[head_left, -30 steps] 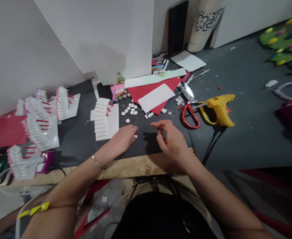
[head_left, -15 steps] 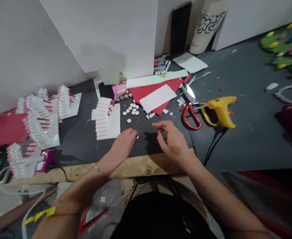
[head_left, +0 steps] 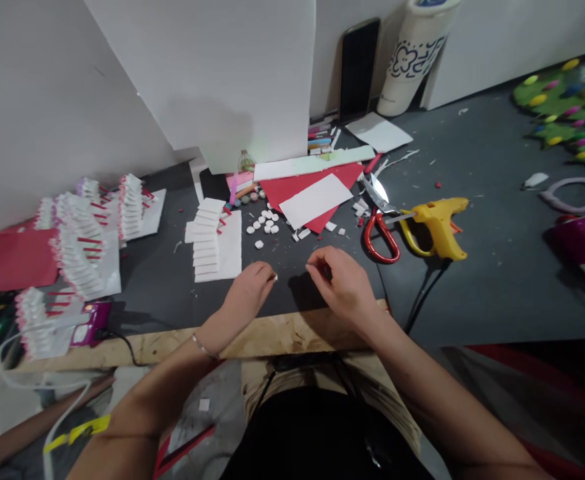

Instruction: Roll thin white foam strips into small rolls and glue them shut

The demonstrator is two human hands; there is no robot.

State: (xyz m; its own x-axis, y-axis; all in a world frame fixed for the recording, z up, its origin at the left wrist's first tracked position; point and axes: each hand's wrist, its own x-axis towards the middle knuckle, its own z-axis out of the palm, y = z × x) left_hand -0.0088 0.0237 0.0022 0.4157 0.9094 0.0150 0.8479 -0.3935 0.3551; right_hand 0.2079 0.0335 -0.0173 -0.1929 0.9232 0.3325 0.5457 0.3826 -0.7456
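Note:
My left hand (head_left: pixel 248 291) is closed in a pinch over the dark table (head_left: pixel 497 280), with a small white piece (head_left: pixel 275 277) showing at the fingertips. To its right my right hand (head_left: pixel 343 283) is raised with thumb and forefinger brought together; whatever may be between them is too small to make out. Just beyond the hands lie several small round white discs (head_left: pixel 264 221), one of them (head_left: pixel 259 245) apart from the rest. A white card (head_left: pixel 230 250) with overlapping white strips and short red sticks lies left of the discs.
Red-handled scissors (head_left: pixel 381 233) and a yellow glue gun (head_left: pixel 440 227) lie to the right. White paper (head_left: pixel 316 201) rests on red sheet (head_left: pixel 322 222). Several layered white pieces (head_left: pixel 75 247) stand at left. A phone (head_left: pixel 359 70) and a white tumbler (head_left: pixel 412 60) stand behind.
My right hand's forefinger, stretched out before, has curled in to meet the thumb. My left hand keeps its pinch in nearly the same place. The view has shifted slightly.

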